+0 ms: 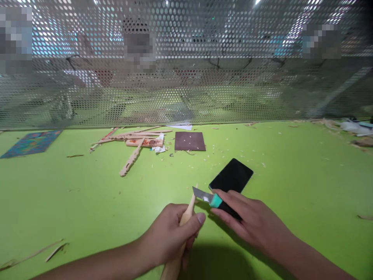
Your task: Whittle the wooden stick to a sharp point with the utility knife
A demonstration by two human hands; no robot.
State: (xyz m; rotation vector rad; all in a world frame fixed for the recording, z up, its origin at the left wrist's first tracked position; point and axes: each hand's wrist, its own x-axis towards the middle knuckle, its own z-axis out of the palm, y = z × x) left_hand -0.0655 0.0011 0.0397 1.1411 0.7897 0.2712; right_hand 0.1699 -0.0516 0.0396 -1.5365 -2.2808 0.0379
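My left hand (pixel 171 233) is closed around a pale wooden stick (pixel 189 208), whose tip points up and away from me. My right hand (pixel 250 221) grips a utility knife (pixel 208 197) with a teal body and a grey blade. The blade's tip meets the stick close to its upper end. A black phone (pixel 233 177) lies face up on the green table (pixel 87 202), just behind my right hand and partly covered by it.
Several carved wooden sticks (pixel 132 146) and a brown sandpaper square (pixel 190 140) lie further back. A colourful mat (pixel 32 143) is at far left. Wood shavings (pixel 35 254) are scattered about. A perforated metal screen (pixel 186 77) closes off the table's far edge.
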